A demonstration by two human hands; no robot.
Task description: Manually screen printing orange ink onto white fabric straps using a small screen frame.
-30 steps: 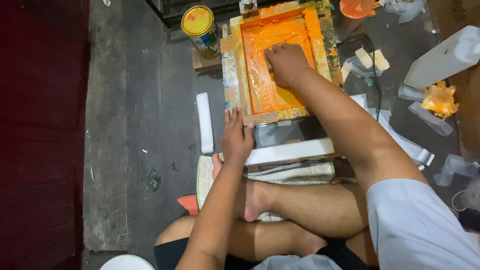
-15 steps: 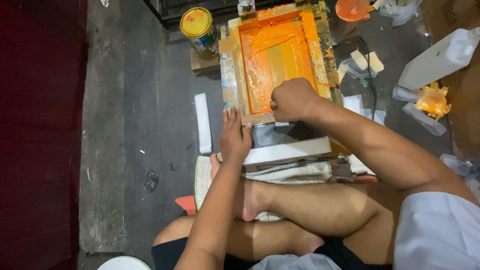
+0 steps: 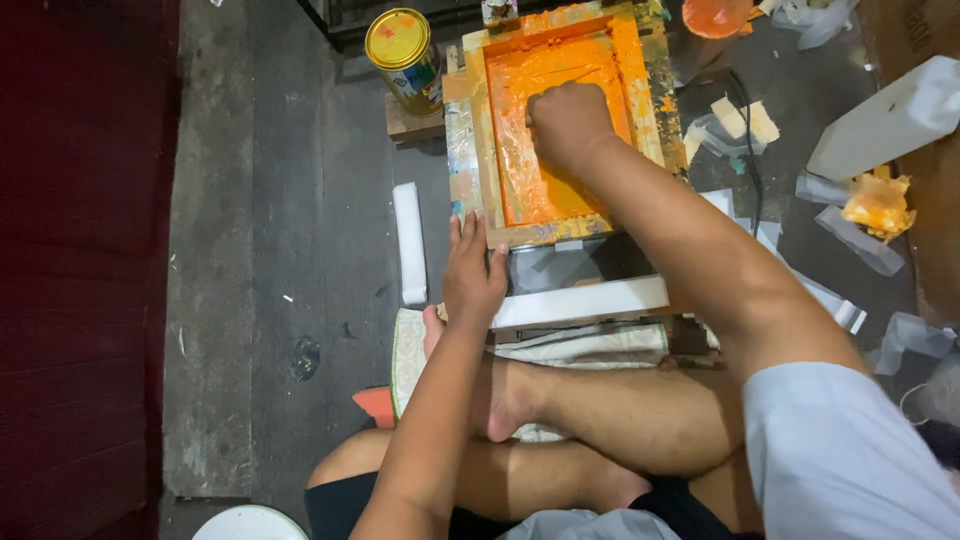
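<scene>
Since the frame half a second back, the right hand (image 3: 568, 122) has been carried from the screen's near edge up toward twelve o'clock. A squeegee stroke over the orange-inked screen frame (image 3: 560, 120), lying at one o'clock on the floor, appears to be in hand; even pressure seems called for next. Fingers are clenched, on what cannot be told. The frame's near corner is pinned by the left hand (image 3: 472, 275), fingers flat. A yellow-lidded can (image 3: 402, 45) stands at eleven o'clock.

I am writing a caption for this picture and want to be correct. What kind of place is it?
Probably a small, informal screen-printing workspace on a concrete floor. A wooden printing frame is filled with orange ink, a paint can stands beside it, and the person sits cross-legged, the right hand working in the ink.
</scene>
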